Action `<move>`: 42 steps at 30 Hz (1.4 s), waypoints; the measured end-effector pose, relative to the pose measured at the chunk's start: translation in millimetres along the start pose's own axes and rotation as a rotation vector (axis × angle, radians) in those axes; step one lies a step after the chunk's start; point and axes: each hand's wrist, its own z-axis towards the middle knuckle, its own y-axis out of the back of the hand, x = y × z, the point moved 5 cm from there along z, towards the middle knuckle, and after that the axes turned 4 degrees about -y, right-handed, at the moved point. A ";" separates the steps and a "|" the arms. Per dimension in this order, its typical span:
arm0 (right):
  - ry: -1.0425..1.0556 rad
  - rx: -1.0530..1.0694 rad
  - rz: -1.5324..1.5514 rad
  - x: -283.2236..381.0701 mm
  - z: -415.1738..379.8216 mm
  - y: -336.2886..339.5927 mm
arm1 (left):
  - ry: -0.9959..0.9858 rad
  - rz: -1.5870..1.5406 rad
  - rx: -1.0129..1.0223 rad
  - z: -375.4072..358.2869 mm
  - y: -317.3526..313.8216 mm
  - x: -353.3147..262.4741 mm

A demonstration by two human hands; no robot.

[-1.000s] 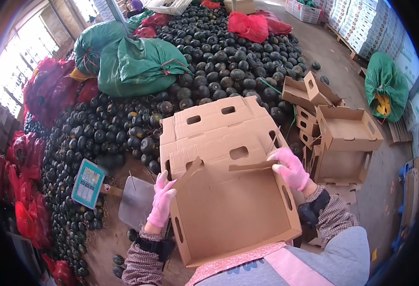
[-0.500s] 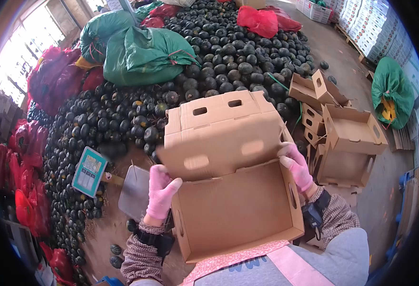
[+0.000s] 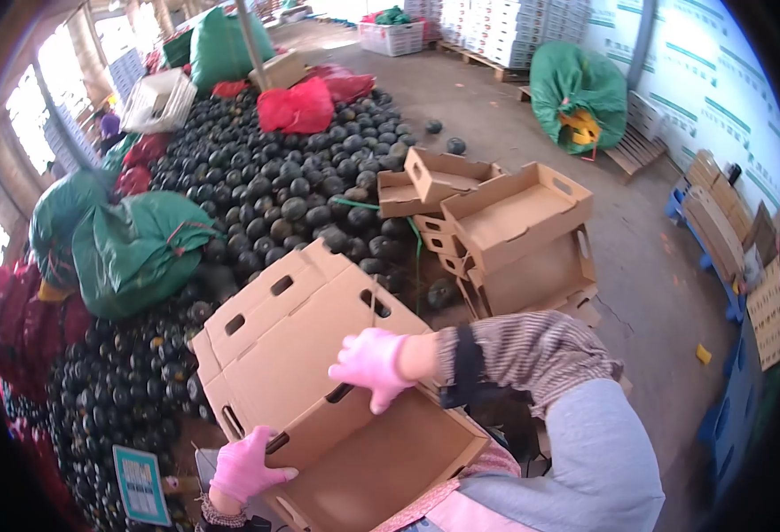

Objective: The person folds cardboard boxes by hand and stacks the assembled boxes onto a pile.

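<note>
A cardboard box lies open in front of my body, with a large flat cardboard panel with cut-out slots rising from its far side. My left hand, in a pink glove, grips the box's left corner near a slot. My right hand, also pink-gloved, is over the panel's lower right part, fingers spread; whether it touches the cardboard is hard to tell. Left of the box is a scale display with a teal frame.
Dark green round squashes form a large heap ahead. Folded boxes are stacked to the right. Green sacks and red net bags lie on the heap. A blue pallet stands at the far right.
The view has swung right. The box now appears turned, its panel leaning away at the upper left. My right hand has moved off the box's right corner onto the panel area and opened.
</note>
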 end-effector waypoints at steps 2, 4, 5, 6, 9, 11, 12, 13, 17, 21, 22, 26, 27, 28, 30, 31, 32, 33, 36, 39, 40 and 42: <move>-0.004 0.068 -0.112 2.4 20.3 -8.9 | -0.064 0.228 0.020 14.0 -2.4 -5.9; 0.040 0.063 -0.178 2.2 31.2 -14.2 | -0.047 0.324 0.099 22.2 -3.8 -6.0; 0.068 0.008 -0.208 2.2 34.1 -19.1 | -0.033 0.355 0.038 22.3 -6.3 -6.6; 0.100 -0.044 -0.239 2.0 35.8 -25.5 | -0.052 0.357 0.011 22.8 -12.5 -5.1; 0.112 -0.026 -0.232 4.6 26.1 -29.7 | -0.053 0.129 -0.005 19.8 -9.6 -4.1; 0.077 0.006 -0.181 -1.0 11.4 -30.1 | -0.020 -0.496 -0.475 3.8 0.1 21.2; 0.004 -0.039 -0.124 -9.4 0.6 -28.5 | 0.118 -0.695 -0.589 -2.3 -15.4 43.0; -0.068 -0.082 -0.067 -18.5 -12.4 -27.9 | 0.238 -0.923 -0.747 -10.3 -31.9 64.5; -0.401 -0.156 0.271 -71.1 -69.2 -40.8 | 0.531 -1.008 -0.797 -36.5 -107.1 89.3; -0.901 -0.801 0.161 -150.6 -153.2 4.2 | 0.478 -0.945 -0.786 -39.1 -104.9 60.2; -0.998 -0.855 0.168 -160.5 -169.1 23.5 | 0.477 -0.940 -0.785 -39.7 -104.5 60.9; -1.399 -0.497 -0.187 -283.2 -203.1 -4.9 | 0.452 -0.794 -0.733 -45.1 -99.8 67.7; -1.481 -0.493 -0.173 -252.3 -190.3 12.8 | 0.459 -0.790 -0.723 -45.4 -94.1 63.5; -1.468 -0.503 -0.175 -205.1 -164.6 35.8 | 0.465 -0.787 -0.711 -47.1 -91.2 61.8; -1.243 -0.510 -0.140 -145.2 -113.2 38.5 | 0.441 -0.818 -0.723 -47.9 -96.8 67.0; -0.921 -0.551 -0.116 -132.2 -88.7 18.0 | 0.417 -0.843 -0.733 -46.8 -98.2 68.1; -0.610 -0.668 -0.118 -128.2 -60.5 -6.5 | 0.387 -0.864 -0.741 -46.0 -98.8 69.0; -0.533 -0.504 -0.269 -111.2 -34.0 -10.2 | 0.407 -0.857 -0.716 -47.1 -101.2 71.2; -0.207 -0.405 -0.367 -114.4 19.3 -32.2 | 0.424 -0.850 -0.683 -47.7 -102.5 74.5; -0.219 -0.456 -0.442 -129.5 29.2 -19.6 | 0.392 -0.842 -0.706 -51.7 -95.4 72.9; -0.334 -0.584 -0.462 -140.9 23.7 -11.8 | 0.392 -0.822 -0.711 -53.7 -89.3 69.2; -0.659 -0.740 -0.176 -171.6 4.9 -0.2 | 0.393 -0.835 -0.722 -55.1 -85.2 65.1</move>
